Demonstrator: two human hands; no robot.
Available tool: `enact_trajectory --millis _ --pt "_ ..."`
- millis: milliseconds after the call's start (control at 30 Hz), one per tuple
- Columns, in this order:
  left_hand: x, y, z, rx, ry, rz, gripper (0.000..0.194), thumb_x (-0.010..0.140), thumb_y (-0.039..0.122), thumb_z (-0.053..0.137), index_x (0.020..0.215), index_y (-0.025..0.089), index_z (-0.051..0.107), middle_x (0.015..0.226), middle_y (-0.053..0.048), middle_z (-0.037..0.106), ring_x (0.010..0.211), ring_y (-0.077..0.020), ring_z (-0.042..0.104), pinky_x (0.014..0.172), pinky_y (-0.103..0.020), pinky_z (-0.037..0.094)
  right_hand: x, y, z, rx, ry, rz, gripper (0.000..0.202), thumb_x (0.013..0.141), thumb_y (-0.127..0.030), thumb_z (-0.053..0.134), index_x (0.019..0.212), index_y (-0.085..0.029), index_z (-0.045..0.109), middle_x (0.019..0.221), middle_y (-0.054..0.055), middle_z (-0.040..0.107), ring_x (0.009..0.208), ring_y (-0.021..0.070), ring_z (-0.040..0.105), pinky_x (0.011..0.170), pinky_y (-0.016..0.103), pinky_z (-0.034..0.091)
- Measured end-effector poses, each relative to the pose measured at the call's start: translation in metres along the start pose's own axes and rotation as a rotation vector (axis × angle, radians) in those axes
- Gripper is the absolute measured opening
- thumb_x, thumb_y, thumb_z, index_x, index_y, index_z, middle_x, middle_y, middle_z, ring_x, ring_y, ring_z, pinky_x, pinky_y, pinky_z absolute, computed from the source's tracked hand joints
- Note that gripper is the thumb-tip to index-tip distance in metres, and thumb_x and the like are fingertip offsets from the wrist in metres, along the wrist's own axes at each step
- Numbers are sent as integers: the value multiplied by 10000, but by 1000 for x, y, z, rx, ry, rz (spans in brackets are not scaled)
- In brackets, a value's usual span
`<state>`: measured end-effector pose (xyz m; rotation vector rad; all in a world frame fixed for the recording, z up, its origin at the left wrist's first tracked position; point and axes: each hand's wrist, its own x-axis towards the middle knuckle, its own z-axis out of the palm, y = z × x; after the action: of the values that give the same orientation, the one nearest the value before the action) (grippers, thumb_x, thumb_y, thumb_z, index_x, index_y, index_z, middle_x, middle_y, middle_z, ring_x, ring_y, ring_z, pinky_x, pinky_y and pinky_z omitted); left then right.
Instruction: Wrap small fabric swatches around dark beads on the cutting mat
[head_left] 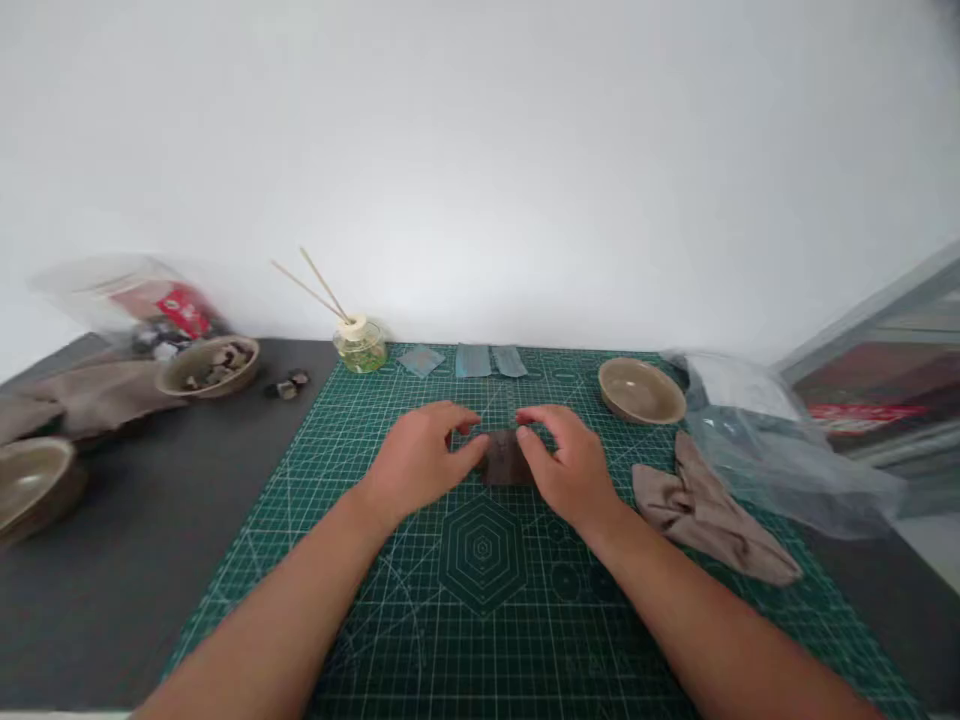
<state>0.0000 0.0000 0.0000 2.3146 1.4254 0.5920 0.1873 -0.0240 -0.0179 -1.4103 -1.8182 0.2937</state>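
Note:
A small dark brown rectangular piece (506, 458) lies on the green cutting mat (480, 640), between my two hands. My left hand (424, 458) is at its left edge, thumb and fingers curved and apart, the thumb tip by the piece. On the other side, my right hand (566, 460) has its thumb and index finger near the piece's upper right corner, with a gap between them. Whether the fingertips press on the piece is too small to tell.
Left: a reed diffuser (361, 345), a bowl of dark bits (210, 367), another bowl (34, 485) and a brown cloth (112, 395). Right: an empty bowl (642, 391), a crumpled cloth (712, 510) and a plastic bag (787, 450). Blue packets (473, 360) lie by the wall.

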Motion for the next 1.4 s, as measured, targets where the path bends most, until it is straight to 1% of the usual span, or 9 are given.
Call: enact_trajectory --millis 100,200,367,600,833,1033,1100,1267,1400 --pt "-1 3 5 36 -176 93 155 757 278 554 848 193 647 819 -29 589 760 -164 558 646 -264 412 0 6 9 -57 -69 -85 258 740 -153 505 978 -158 605 1007 102 632 1001 236 539 917 430 425" --pt "-1 4 9 57 -242 126 123 745 239 551 802 186 646 808 -32 570 750 -162 557 652 -265 412 -1 12 15 -102 -139 -129 370 695 -142 517 1060 -139 583 1092 122 602 1098 260 485 992 460 364" --pt "0 2 12 58 -233 123 146 746 176 508 807 185 640 789 -26 555 700 -145 535 610 -256 390 -4 15 18 -161 -212 -88 495 684 -162 503 1177 -120 525 1171 145 566 1168 283 433 1024 507 303" --pt "0 0 12 15 -191 133 155 725 130 504 791 181 635 782 -24 553 702 -144 525 622 -257 391 -3 14 18 -159 -251 -75 507 685 -160 502 1191 -133 505 1157 143 558 1159 279 425 1017 518 278" --pt "3 -4 11 -98 -96 102 176 703 98 518 811 176 634 778 -18 555 703 -136 523 614 -248 401 1 4 11 -7 -240 -37 480 634 -79 494 1104 -163 544 916 76 556 885 217 511 828 405 429" --pt "11 -10 23 -397 -1 -85 198 667 94 559 841 154 630 780 -23 597 674 -131 557 629 -262 454 6 2 8 333 -184 229 325 632 -95 548 936 -191 612 742 -5 527 692 149 517 683 314 426" --pt "15 -12 30 -612 -58 -176 186 660 100 573 835 142 623 748 -26 623 682 -142 586 640 -271 473 8 7 10 542 -117 366 278 615 -138 610 885 -200 632 721 -21 526 678 139 520 677 303 419" --pt "20 -14 38 -1023 -40 -257 224 610 146 661 827 140 607 743 -19 648 690 -142 613 691 -292 492 16 17 14 1122 96 705 277 530 -171 695 799 -194 637 756 -14 593 698 141 544 657 292 420" --pt "20 -12 37 -1169 -37 -284 252 571 147 702 804 136 608 744 -7 648 676 -129 611 704 -293 494 21 20 15 1187 119 772 299 478 -142 712 767 -184 648 748 -3 634 717 156 562 666 299 422"
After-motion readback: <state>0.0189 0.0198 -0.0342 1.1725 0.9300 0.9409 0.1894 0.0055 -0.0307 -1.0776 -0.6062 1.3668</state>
